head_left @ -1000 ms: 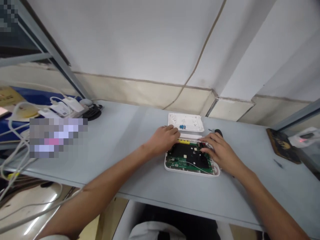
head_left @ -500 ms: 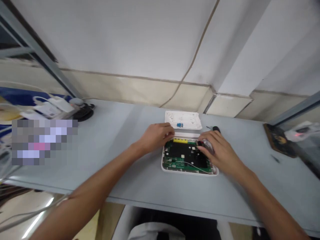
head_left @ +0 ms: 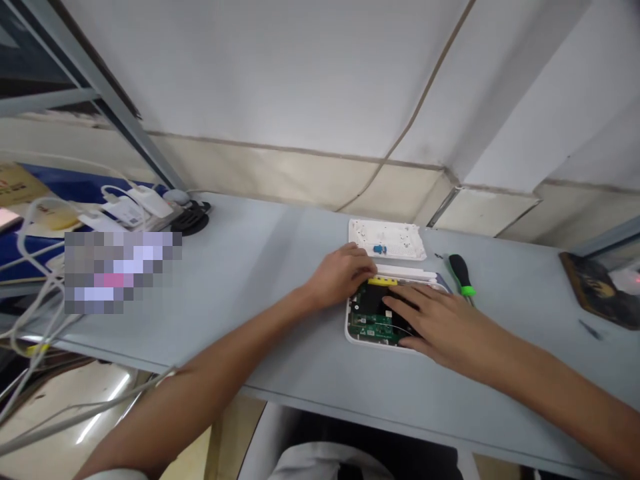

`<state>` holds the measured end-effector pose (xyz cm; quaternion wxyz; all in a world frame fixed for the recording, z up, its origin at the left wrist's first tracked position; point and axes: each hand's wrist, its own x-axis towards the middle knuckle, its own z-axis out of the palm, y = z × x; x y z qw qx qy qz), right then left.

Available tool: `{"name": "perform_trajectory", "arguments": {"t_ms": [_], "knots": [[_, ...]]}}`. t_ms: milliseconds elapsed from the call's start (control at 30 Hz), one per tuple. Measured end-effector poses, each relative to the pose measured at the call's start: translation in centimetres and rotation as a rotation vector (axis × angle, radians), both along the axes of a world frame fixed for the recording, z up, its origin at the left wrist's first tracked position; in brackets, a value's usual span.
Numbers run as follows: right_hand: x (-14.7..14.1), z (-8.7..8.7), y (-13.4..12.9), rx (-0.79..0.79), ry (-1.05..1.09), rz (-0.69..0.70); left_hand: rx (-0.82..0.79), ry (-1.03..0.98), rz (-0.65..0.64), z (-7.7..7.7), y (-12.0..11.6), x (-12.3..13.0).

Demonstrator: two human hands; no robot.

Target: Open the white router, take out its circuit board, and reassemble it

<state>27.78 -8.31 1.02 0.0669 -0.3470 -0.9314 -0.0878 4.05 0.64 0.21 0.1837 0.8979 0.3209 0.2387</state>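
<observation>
An opened white router (head_left: 349, 327) lies on the table, its green circuit board (head_left: 370, 329) with black plates and a yellow port block (head_left: 383, 282) facing up. The fingers of my left hand (head_left: 343, 273) are curled around the router's far left corner; the fingertips are partly hidden. My right hand (head_left: 440, 323) lies over the right half of the board with its fingers spread, covering much of it. A thin white wire runs across the board under that hand. Behind the router is a white plastic cover (head_left: 395, 233) with a small blue part (head_left: 380, 249) in it.
A black and green screwdriver (head_left: 460, 272) lies right of the router. White adapters and cables (head_left: 133, 208) and a black round object (head_left: 190, 219) are at the left. A dark plaque-like block (head_left: 597, 290) stands at the far right. The wall rises behind the table.
My right hand has gone from pinching at the board's far right corner to lying spread over its right half, uncovering the screwdriver. My left hand stays at the far left corner. The view has shifted.
</observation>
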Motion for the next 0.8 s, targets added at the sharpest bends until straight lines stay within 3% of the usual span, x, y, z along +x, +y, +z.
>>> {"name": "perform_trajectory", "arguments": {"t_ms": [233,433,600,800], "knots": [[-0.3,1.4,-0.7,0.042,-0.168,0.093,-0.21,-0.084,-0.006,0.4,1.1,-0.9],[0.5,1.0,-1.8,0.191,-0.192,0.173,-0.217,-0.058,0.008,0.4,1.2,-1.1],[1.1,0.0,-2.2,0.223,-0.087,0.086,-0.201,-0.062,0.018,0.5,1.1,-0.9],[2.8,-1.6,-2.3,0.24,0.203,0.077,-0.246,-0.075,0.035,0.5,1.4,-0.8]]}}
